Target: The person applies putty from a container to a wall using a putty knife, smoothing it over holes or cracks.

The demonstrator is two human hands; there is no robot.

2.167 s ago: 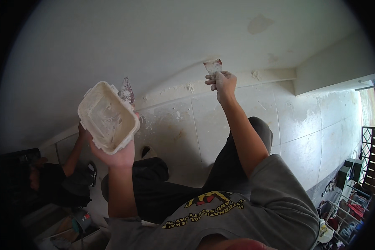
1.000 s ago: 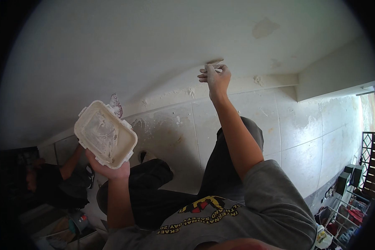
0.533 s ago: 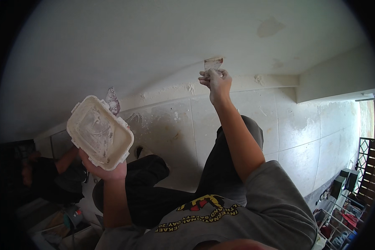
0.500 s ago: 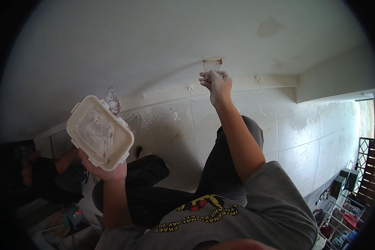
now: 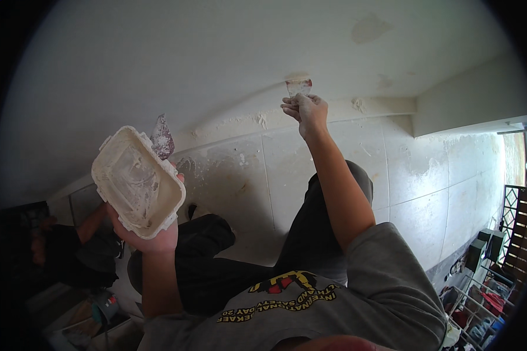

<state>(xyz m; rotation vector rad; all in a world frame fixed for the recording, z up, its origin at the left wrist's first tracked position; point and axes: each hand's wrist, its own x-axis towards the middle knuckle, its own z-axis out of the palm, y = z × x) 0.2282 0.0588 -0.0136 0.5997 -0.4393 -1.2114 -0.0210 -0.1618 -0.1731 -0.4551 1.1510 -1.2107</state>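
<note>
My left hand [image 5: 149,241] grips a white plastic tub [image 5: 172,202] from below, its inside smeared with pale filler. A dark reddish blade dusted with white [image 5: 162,140] sticks up beside the tub's far right edge; its other end is hidden. In my right hand [image 5: 308,114] a putty knife [image 5: 299,88] is pinched between thumb and fingers. The knife's edge rests against the pale wall [image 5: 216,52], at a small beige patch [image 5: 297,76] of filler. White dust coats the right fingers.
A ledge [image 5: 328,115] with lumps of filler runs along the wall's foot above splattered tiles [image 5: 415,210]. Another person [image 5: 70,251] is at the left edge. A rack with assorted items [image 5: 480,304] and a slatted wooden piece [image 5: 518,228] stand at the right.
The putty knife and right hand have shifted slightly upward in view, still against the wall. The view itself has moved a little; the tub stays in my left hand.
</note>
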